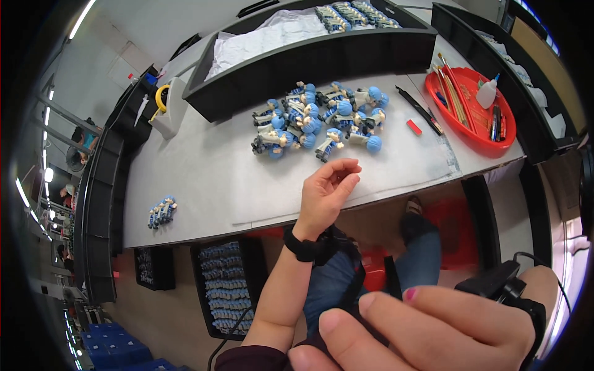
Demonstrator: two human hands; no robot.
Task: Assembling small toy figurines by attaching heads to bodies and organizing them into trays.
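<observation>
My left hand (pixel 327 196) is over the front part of the white-covered table, its fingers loosely curled and a gap left before the thumb. Nothing shows in it. Just beyond its fingertips lies a pile of small figurines (pixel 303 117) with light-blue hair and blue-and-white clothes. One figurine (pixel 329 144) at the pile's near edge is closest to that hand. My right hand (pixel 427 324) is large and close to the camera at the lower right, fingers extended, with no object visible in it. A dark band wraps each wrist.
Behind the pile stands a black tray (pixel 309 59) with white lining and rows of figurines. A red tray (pixel 455 133) of brushes and pens sits right, near a black pen (pixel 421 111) and red block (pixel 414 127). More figurines (pixel 162 212) lie left; a filled crate (pixel 257 272) is below.
</observation>
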